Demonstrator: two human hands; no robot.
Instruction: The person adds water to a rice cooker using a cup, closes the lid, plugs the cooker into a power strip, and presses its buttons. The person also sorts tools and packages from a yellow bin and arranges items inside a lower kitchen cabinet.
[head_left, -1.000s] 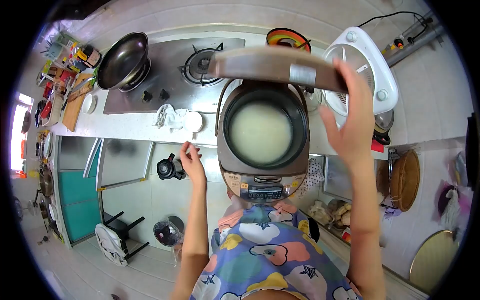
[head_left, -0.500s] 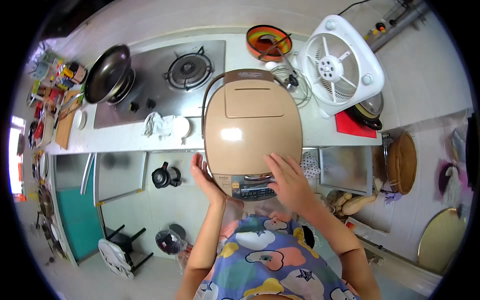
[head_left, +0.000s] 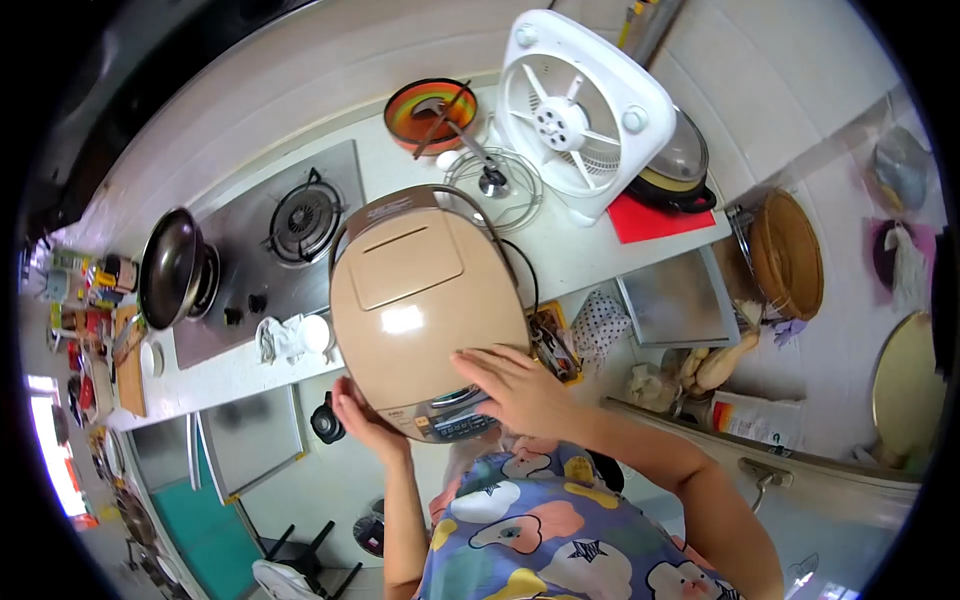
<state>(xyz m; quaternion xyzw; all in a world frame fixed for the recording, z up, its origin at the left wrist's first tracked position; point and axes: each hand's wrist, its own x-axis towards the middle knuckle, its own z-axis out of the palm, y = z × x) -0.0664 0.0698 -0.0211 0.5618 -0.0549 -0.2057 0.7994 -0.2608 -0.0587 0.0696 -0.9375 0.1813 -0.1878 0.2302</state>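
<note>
Tan rice cooker (head_left: 460, 422) at the counter's (head_left: 575, 262) front edge has its lid (head_left: 390, 350) down, so contents are covered; your right hand (head_left: 525, 392) lies open on the lid, left hand (head_left: 368, 425) against its side, grip unclear.

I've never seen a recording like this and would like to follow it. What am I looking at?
There is no robot here: these are a person's bare hands, seen from a camera worn on the head, looking forward and down. The right hand lies on the front of the closed, tan, rounded rice cooker; the left hand is at its side. Whether they bear its weight, I cannot tell. On the white countertop are a steel gas hob with a dark round frying pan, a multicoloured bowl and a white plastic fan.
</note>
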